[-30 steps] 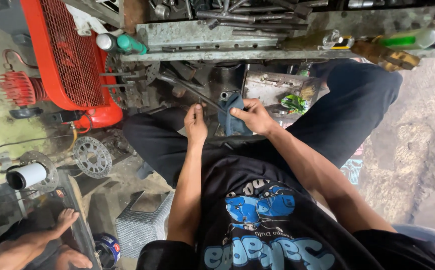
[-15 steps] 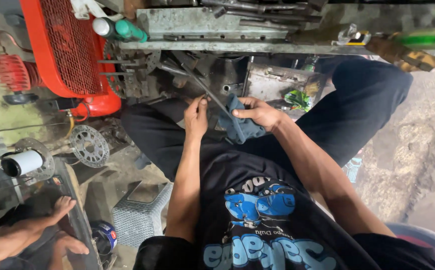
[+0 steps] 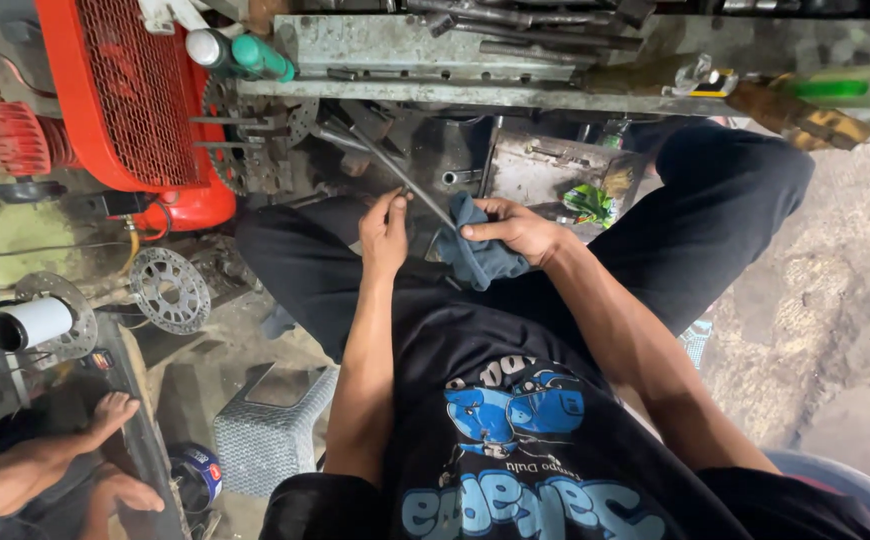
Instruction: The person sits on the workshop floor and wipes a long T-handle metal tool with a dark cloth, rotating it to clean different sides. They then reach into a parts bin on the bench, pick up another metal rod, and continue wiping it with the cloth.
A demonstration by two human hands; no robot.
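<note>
I sit with my legs in dark trousers stretched forward. My left hand (image 3: 385, 232) pinches a thin grey metal rod (image 3: 410, 188) that slants up and to the left toward the workbench. My right hand (image 3: 517, 232) clutches a blue-grey cloth (image 3: 480, 258), which is bunched around the rod's near end. Both hands are close together over my lap. The rod's end is hidden inside the cloth.
A cluttered metal workbench (image 3: 555, 48) with tools crosses the top. To the left are a red machine with a mesh guard (image 3: 125, 100), a green-capped bottle (image 3: 260, 57), a brake disc (image 3: 170, 290) and a grey stool (image 3: 270, 432). Another person's limbs (image 3: 45, 470) show at bottom left.
The view has shifted a little. My hands stay on the rod and cloth, and the cloth has shifted slightly on the rod. The other person's limbs at bottom left have moved.
</note>
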